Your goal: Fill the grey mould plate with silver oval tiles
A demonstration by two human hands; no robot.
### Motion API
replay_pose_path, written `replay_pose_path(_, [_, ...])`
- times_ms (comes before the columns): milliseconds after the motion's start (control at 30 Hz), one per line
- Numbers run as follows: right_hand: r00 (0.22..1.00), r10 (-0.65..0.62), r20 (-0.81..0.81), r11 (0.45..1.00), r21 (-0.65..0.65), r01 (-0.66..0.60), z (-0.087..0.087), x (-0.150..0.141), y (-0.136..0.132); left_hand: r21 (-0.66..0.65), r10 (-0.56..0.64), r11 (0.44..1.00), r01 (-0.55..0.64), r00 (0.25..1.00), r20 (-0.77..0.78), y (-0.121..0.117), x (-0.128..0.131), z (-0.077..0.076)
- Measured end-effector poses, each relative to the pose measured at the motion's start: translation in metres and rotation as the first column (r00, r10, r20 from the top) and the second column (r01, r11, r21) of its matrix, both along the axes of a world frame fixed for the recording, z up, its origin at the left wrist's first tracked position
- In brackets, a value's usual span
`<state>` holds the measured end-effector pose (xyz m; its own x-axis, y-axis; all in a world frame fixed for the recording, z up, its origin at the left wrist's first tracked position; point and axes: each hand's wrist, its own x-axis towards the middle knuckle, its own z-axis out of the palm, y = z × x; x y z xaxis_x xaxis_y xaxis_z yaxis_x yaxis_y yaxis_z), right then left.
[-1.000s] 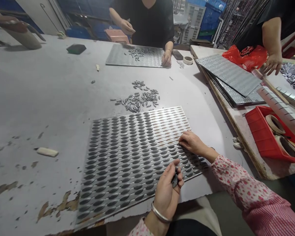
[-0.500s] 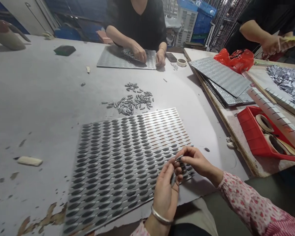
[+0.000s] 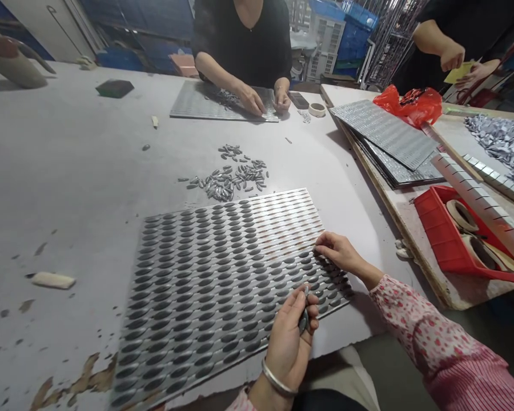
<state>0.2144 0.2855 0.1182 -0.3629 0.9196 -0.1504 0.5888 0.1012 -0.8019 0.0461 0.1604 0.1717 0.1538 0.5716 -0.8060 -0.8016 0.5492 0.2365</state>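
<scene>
Holding is done by the left hand [image 3: 288, 331]: its fingers curl partly closed around at least two dark oval pieces [image 3: 303, 321]; the exact number is hidden. The right hand [image 3: 337, 251] sets its thumb and fingertips close together at the right edge of one ribbed panel [image 3: 288, 224]; whether a piece is between them cannot be told.

The panel lies flat on the bench [image 3: 81, 171], directly before the person. Dark ovals occupy its left side and near rows, too many to count reliably; one block at the far right corner shows bare ribs. One loose pile [image 3: 231, 180] of dozens of pieces lies just beyond the far edge.

The bench is pale and smooth, with brown worn patches [image 3: 89, 374] at near left. It carries one dark block [image 3: 115, 88] and one tape roll [image 3: 317, 109].

Two co-workers are present: one opposite, both hands at a second panel [image 3: 183, 107]; one at far right, holding a yellow item [image 3: 458, 73]. On the right-hand worktop are one red bin [image 3: 441, 231] containing two rolls [image 3: 461, 215], one red plastic bag [image 3: 411, 107] and stacked panels [image 3: 385, 131]. Blue crates [image 3: 356, 37] stand behind.
</scene>
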Motion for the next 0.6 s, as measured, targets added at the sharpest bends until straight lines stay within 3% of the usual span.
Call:
replay_pose_path(200, [0.976,-0.039,0.215,0.966,0.256,-0.018,0.002,-0.006,-0.004,-0.023,-0.021,1.000,0.021,1.000,0.014,-0.001,0.002,-0.001])
replay_pose_path(467, [0.965,-0.064,0.254,0.942,0.335,-0.026,-0.002,-0.005,-0.004,-0.041,0.009,0.999,-0.009,1.000,-0.013,-0.002,0.003,0.000])
replay_pose_path(533, [0.973,-0.082,0.216,0.940,0.341,0.003,0.004,-0.006,-0.007,-0.033,0.030,0.999,-0.030,0.999,-0.020,0.000,0.004,0.000])
replay_pose_path(600, [0.993,-0.024,0.120,0.964,0.266,-0.009,0.015,-0.007,-0.014,-0.017,0.050,0.999,-0.050,0.999,-0.021,0.003,0.006,-0.001])
